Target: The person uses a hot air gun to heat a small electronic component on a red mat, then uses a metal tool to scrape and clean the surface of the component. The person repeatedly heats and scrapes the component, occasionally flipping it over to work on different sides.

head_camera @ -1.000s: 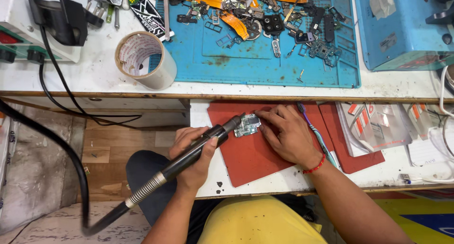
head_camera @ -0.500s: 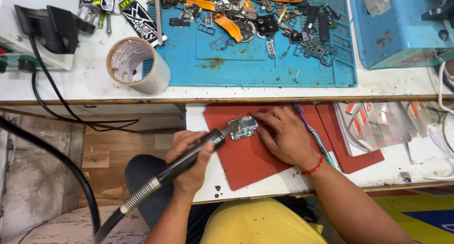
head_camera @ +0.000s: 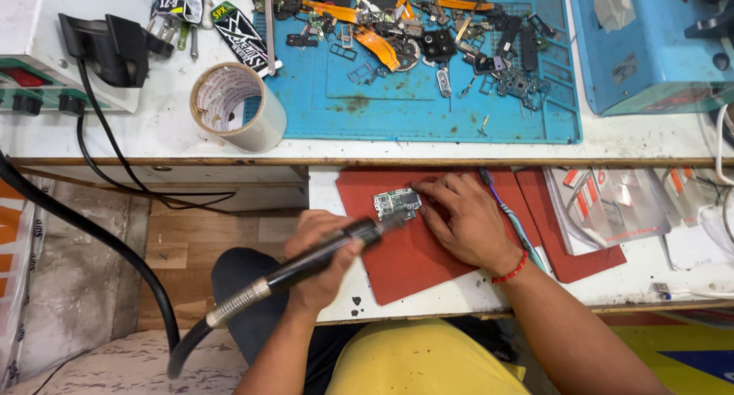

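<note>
**Hot-air nozzle on the small circuit board**

Head view — the only one I have. My landmark is the red mat (head_camera: 428,250) on the lower shelf of the desk (head_camera: 153,135). On its upper left part lies the small circuit board (head_camera: 397,203), flat. My left hand (head_camera: 325,257) is clamped around the black hot-air handpiece (head_camera: 306,266), whose nozzle tip reaches the board's lower edge; its thick hose runs off left of the mat and down. My right hand (head_camera: 466,223) rests flat on the mat just right of the board, fingers together and touching its right edge, pinning it. Above the mat, on the upper desk, sit a blue work mat (head_camera: 428,112) strewn with phone parts and a tape roll (head_camera: 237,108).

I judge the step as heating a spot on the board — the next move calls for a steady nozzle and a board held still.
</note>
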